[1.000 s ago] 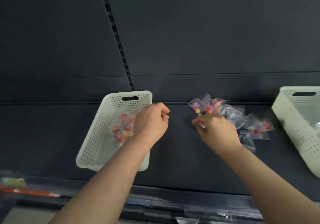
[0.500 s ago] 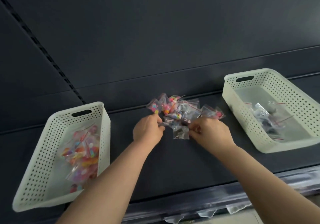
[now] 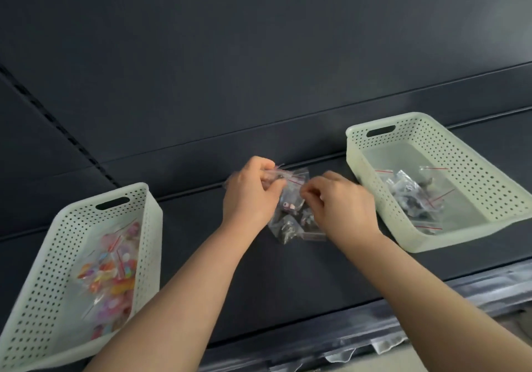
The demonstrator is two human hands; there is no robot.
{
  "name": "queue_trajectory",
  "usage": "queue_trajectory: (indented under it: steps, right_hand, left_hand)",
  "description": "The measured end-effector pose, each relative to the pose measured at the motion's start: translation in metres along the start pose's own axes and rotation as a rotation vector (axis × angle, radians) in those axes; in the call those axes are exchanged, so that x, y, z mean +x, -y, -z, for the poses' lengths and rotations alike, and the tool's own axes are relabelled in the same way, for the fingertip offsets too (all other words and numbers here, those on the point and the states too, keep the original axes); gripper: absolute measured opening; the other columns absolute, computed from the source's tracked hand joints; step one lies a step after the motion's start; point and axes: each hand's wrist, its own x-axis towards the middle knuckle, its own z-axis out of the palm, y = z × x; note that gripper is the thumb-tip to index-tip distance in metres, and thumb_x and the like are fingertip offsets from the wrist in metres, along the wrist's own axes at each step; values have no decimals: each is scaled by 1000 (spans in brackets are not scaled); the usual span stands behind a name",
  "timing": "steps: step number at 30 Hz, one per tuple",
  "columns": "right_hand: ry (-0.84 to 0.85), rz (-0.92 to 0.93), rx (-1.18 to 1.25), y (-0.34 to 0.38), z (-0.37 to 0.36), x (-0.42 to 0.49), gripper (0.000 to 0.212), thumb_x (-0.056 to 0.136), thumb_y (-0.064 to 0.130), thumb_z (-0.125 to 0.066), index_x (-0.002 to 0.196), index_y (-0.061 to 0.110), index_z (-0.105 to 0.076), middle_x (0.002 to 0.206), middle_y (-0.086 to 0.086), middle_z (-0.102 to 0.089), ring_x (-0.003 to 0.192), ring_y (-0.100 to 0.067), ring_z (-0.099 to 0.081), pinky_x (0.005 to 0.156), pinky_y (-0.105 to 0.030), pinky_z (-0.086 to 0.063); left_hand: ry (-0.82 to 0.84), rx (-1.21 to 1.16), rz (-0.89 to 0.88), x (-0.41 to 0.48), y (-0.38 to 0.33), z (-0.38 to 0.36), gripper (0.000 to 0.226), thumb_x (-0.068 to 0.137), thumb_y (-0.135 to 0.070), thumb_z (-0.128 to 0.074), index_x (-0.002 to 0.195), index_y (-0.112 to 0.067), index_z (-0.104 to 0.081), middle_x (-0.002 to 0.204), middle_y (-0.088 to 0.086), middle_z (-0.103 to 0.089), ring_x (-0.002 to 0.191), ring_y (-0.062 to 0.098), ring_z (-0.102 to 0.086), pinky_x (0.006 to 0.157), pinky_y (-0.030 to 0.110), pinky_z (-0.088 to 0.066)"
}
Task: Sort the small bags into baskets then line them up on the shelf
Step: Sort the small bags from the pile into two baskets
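A small heap of clear zip bags (image 3: 289, 222) lies on the dark shelf between two pale perforated baskets. My left hand (image 3: 250, 196) curls over the heap's far left side and grips several bags. My right hand (image 3: 336, 204) pinches a bag at the heap's right side. The left basket (image 3: 148, 227) holds bags of colourful pieces (image 3: 115, 271). Lying in the right basket (image 3: 362, 175) are bags of grey and dark pieces (image 3: 414, 196). Much of the heap is hidden under my hands.
The dark shelf (image 3: 288, 279) has a front rail with clear label strips (image 3: 431, 322) along its near edge. A dark back panel with a slotted upright (image 3: 57, 124) rises behind the baskets.
The view swung left, so both baskets sit further right in frame. My hands closed in over the heap and gathered its bags; the colourful bags that showed at its far side are now covered.
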Motion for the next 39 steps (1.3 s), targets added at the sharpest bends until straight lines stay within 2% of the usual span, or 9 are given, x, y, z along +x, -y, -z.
queue_trajectory:
  steps: [3,9,14,17,20,24,26,31,39]
  right_hand:
    - [-51,-60,-57,-30,33,1,8,88,29,-62,88,27,-70,90,5,-64,76,-25,-63,56,-28,-39]
    - [213,16,-154,-49,28,-15,20,92,31,-52,106,36,-66,107,8,-64,103,-18,-60,69,-28,-42]
    - [410,47,-91,-36,-8,-17,31,85,49,-62,111,33,-63,113,4,-60,107,-21,-57,79,-30,-45]
    - [419,18,-135,-35,-21,-13,21,90,38,-55,107,30,-65,111,1,-63,102,-24,-60,76,-31,-45]
    - [342,21,-147,-34,-14,-12,19,93,33,-49,99,25,-66,105,-1,-65,93,-27,-63,70,-32,-45]
    - [-102,2,-89,-46,30,-15,8,87,30,-63,84,24,-66,84,4,-62,67,-26,-64,49,-26,-37]
    - [-229,-99,-128,-69,55,-17,9,90,32,-60,88,26,-66,84,7,-62,66,-23,-62,47,-24,-37]
    - [-41,-340,-233,-138,85,-35,24,95,24,-48,105,32,-68,106,10,-65,90,-19,-63,59,-26,-38]
    - [-137,-331,-148,-142,93,-41,23,91,19,-53,99,34,-69,99,14,-66,86,-12,-61,55,-23,-40]
  left_hand:
    - [4,-43,-50,9,-30,-17,25,86,-29,-71,108,-29,-61,88,-18,-63,85,9,-63,81,36,-54]
    - [43,173,2,15,-33,-27,23,90,-23,-62,112,-30,-59,105,-8,-67,98,17,-62,83,38,-53]
    - [42,251,115,1,-7,-14,20,91,-22,-61,109,-29,-62,105,-10,-65,101,16,-61,80,36,-54]
    - [39,244,119,-4,-2,-9,19,91,-22,-61,108,-30,-62,97,-16,-61,99,14,-60,77,32,-52]
    - [52,186,96,-5,-9,-10,19,91,-21,-62,107,-30,-63,97,-16,-61,100,13,-61,81,35,-53]
    - [82,72,3,-1,-36,-27,21,89,-20,-66,108,-29,-64,96,-15,-61,95,12,-62,83,36,-55]
    - [119,4,-56,1,-56,-42,20,88,-19,-67,106,-28,-65,94,-15,-61,92,11,-63,83,36,-56]
    - [252,-102,-176,0,-111,-88,23,87,-17,-68,108,-23,-65,96,-13,-63,86,10,-63,85,35,-55]
    - [325,-53,-191,4,-122,-119,34,89,-11,-61,119,-26,-61,111,-12,-65,100,15,-64,90,39,-54]
